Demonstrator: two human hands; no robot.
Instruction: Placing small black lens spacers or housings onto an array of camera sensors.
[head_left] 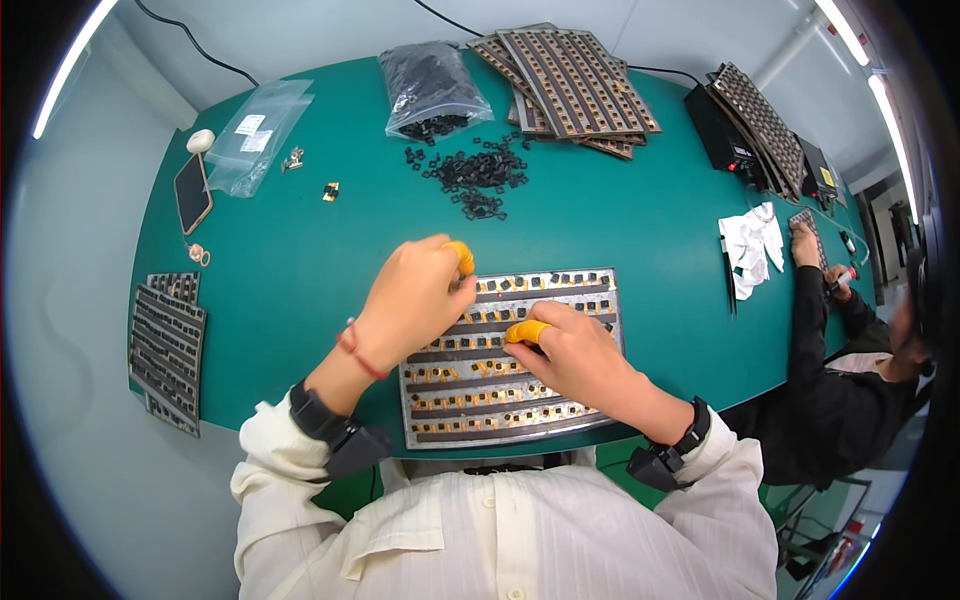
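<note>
Phone (192,196) left, rounded white object (200,141) beside; crumpled white tissue (749,243) right.

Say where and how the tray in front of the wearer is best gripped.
Probably by its left and right outer edges, coming in from both sides: the tray lies flat and is broad, and rows of small black parts cover much of its top.
</note>
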